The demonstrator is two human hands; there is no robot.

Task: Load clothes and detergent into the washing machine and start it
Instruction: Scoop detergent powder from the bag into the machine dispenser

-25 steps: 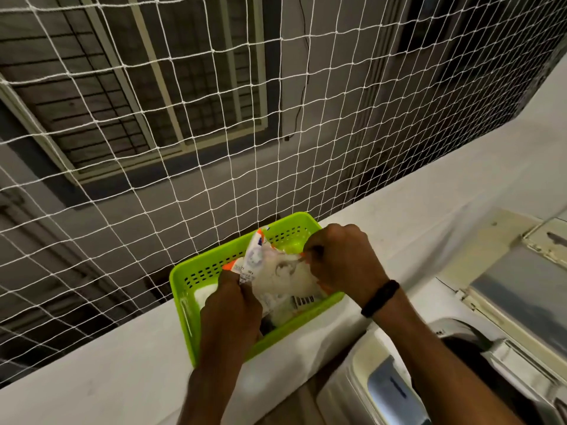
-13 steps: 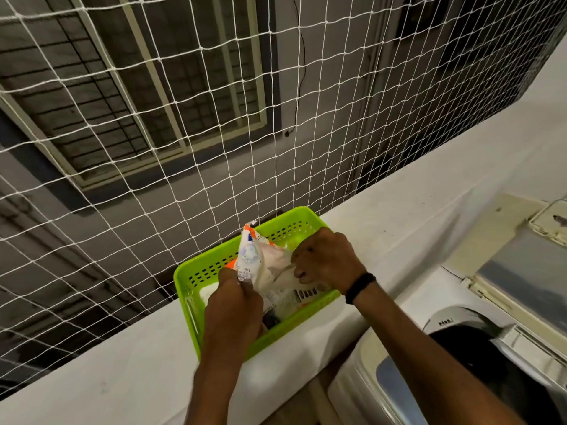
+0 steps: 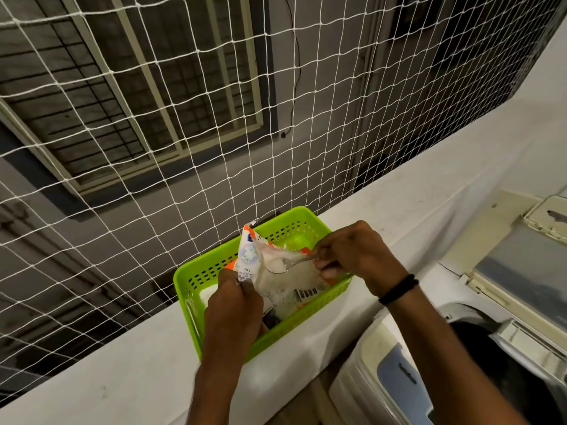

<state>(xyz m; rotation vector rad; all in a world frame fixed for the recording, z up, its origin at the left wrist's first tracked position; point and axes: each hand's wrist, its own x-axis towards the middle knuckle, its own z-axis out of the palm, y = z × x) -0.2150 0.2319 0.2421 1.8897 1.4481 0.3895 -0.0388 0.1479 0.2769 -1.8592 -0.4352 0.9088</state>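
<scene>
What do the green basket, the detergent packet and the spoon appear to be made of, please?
The green basket looks like glossy moulded plastic: uniform bright colour, rows of slots. The detergent packet seems thin printed plastic film: it crumples and is partly translucent. The spoon is probably metal, given its silvery sheen, though clear plastic cannot be excluded.

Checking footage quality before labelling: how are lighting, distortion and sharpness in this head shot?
Head view: dim, even light, no glare; the wide lens bends the net and window frame; left hand, right hand, spoon and detergent packet fairly sharp; washing machine dark, soft.
</scene>
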